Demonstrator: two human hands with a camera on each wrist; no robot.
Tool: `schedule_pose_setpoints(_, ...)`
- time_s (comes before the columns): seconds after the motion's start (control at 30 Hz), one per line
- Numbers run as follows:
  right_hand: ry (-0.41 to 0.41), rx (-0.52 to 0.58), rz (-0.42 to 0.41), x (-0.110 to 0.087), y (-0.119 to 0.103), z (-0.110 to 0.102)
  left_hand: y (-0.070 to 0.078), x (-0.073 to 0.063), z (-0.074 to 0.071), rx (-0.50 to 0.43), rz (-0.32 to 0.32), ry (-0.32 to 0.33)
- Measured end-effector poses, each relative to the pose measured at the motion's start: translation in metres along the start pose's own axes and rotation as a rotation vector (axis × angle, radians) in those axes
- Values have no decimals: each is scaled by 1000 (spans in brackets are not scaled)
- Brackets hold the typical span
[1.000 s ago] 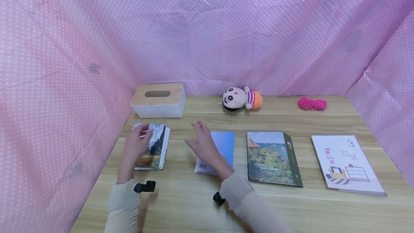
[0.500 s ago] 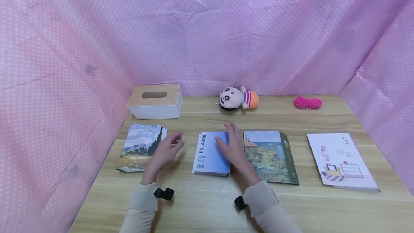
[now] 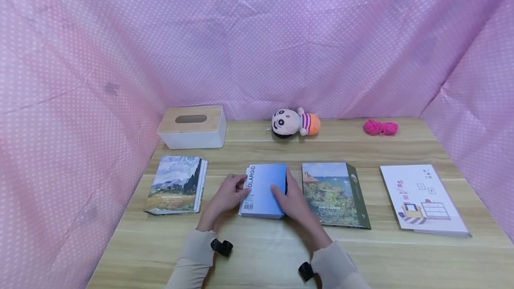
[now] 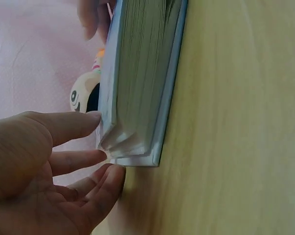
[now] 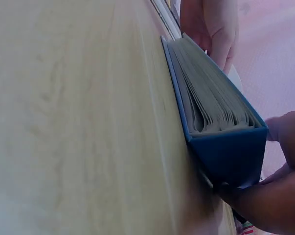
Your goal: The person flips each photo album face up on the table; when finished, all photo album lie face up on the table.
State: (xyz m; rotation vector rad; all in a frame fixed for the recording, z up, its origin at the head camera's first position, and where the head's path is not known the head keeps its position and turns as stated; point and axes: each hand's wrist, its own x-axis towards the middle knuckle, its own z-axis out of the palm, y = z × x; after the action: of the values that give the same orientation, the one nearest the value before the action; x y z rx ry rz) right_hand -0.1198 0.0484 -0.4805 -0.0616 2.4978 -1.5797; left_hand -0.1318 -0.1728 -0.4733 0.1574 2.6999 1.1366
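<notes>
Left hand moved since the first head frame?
Yes, rightward: a second ago the left hand was in front of the tissue box; now it reaches beyond the box's right side, to the blue book's left edge.

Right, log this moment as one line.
left hand: at left edge of blue album; right hand: grips right edge; plush doll: lying behind; tissue box: back left

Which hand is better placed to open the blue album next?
Likely the left hand: it touches the blue album at its open page edge, while the right hand grips the spine side and could steady it.
</notes>
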Motion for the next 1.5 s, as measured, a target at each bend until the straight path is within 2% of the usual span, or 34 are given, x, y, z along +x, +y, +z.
schedule_pose_setpoints(0.3, -31, 173, 64, -2, 6, -11, 4, -3, 0, 6, -14, -7)
schedule_pose_setpoints(0.47, -31, 248, 40, -3, 0, -16, 11, -2, -1, -5, -10, -52)
schedule_pose_setpoints(0.63, -19, 206, -11, -2, -8, -24, 16, 2, 2, -46, -23, -82)
schedule_pose_setpoints(0.77, -9, 189, -8, -3, -14, -30, 21, 6, 7, -92, 9, -110)
schedule_pose_setpoints(0.97, -12, 308, 9, -8, -24, -35, 27, 12, 13, -97, 80, -159)
schedule_pose_setpoints(1.17, 16, 387, 22, -14, -31, -35, 32, 9, 13, -60, 20, -125)
schedule_pose_setpoints(1.27, 25, 429, -3, -14, -33, -31, 34, 7, 10, -121, 63, -120)
schedule_pose_setpoints(1.37, 37, 454, -62, -12, -35, -26, 37, 5, 5, -277, 116, -136)
schedule_pose_setpoints(1.5, 30, 467, -143, -9, -38, -15, 41, 2, -4, -453, 101, -134)
